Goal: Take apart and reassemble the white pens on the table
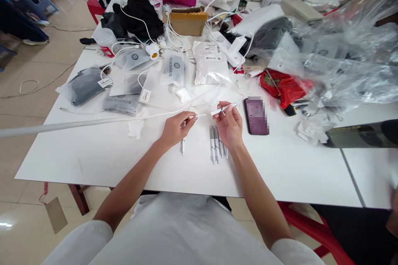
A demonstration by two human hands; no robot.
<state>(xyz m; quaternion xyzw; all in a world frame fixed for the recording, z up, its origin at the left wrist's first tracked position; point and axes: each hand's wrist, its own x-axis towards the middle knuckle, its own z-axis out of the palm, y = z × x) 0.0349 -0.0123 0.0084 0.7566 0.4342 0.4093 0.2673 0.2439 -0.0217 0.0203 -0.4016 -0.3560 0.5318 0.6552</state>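
Note:
My left hand [175,130] is closed in a pinch on a thin pen refill [200,115], whose white end points to the right. Opposite it, my right hand [230,126] grips a white pen barrel [222,109], tilted up to the right. A small gap separates the refill from the barrel. Several grey and white pens [214,145] lie side by side on the table just below my right hand, which partly covers them. Another pen [183,148] lies below my left hand, its upper part hidden.
A phone [256,116] lies right of my right hand on the white table [124,161]. Packed pouches [121,102], a white parcel [210,62], cables and a red bag [281,87] crowd the back. A pale cable [93,126] crosses from the left. Clear plastic [342,62] heaps at right.

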